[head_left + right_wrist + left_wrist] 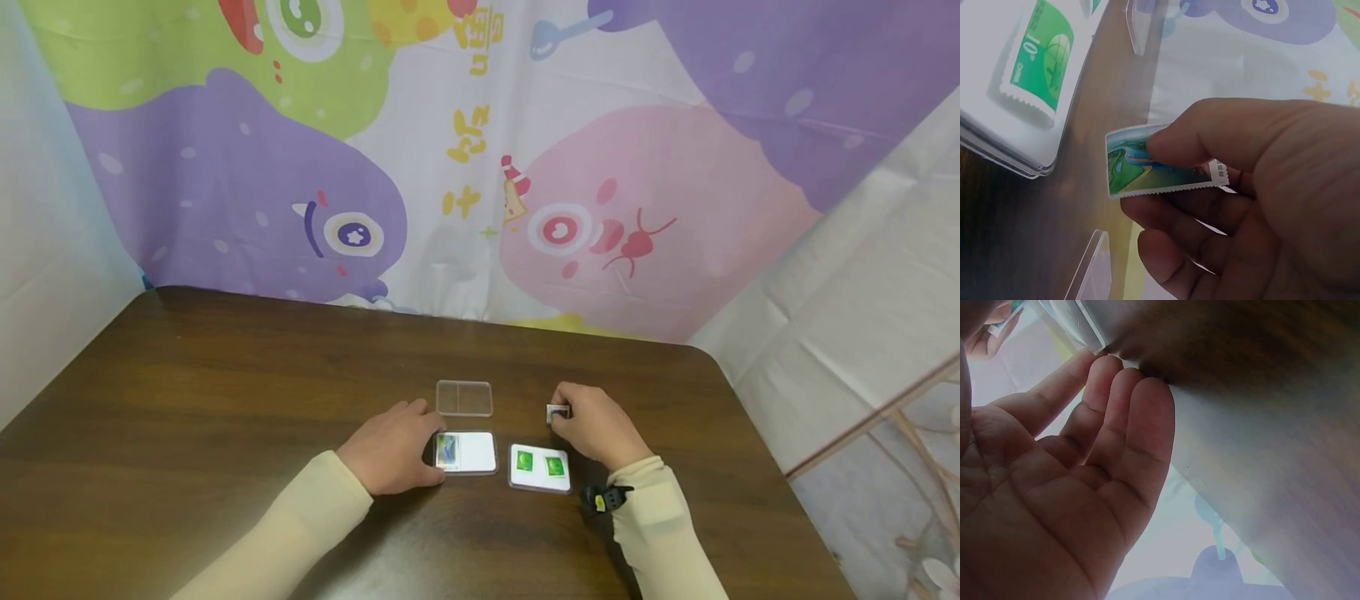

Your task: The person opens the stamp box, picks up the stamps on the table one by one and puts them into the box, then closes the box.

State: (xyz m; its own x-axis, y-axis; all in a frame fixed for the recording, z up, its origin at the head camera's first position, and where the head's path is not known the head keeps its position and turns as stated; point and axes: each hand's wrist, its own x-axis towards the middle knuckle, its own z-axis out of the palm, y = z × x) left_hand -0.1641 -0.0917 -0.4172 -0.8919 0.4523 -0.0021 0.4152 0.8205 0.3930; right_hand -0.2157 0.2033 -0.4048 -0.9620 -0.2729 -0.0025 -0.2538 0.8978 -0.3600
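Observation:
My left hand (393,448) holds the left side of a flat clear case (496,458) with a white insert, thumb at the near corner and index finger at the far one. A landscape postage stamp (447,452) lies on the insert's left half; the right half is plain white. My right hand (600,425) pinches another postage stamp (1132,165) between thumb and fingers, above the table. Its face has a green and blue landscape and a perforated edge. Just left of and nearer than that hand, a second case (540,485) shows two green stamps (555,467).
A clear plastic lid (476,400) with a dividing line lies behind the left case. All stand on a dark wooden table (262,375). A cartoon-printed cloth (450,167) hangs along the back edge, and pale cloth (847,275) hangs on the right.

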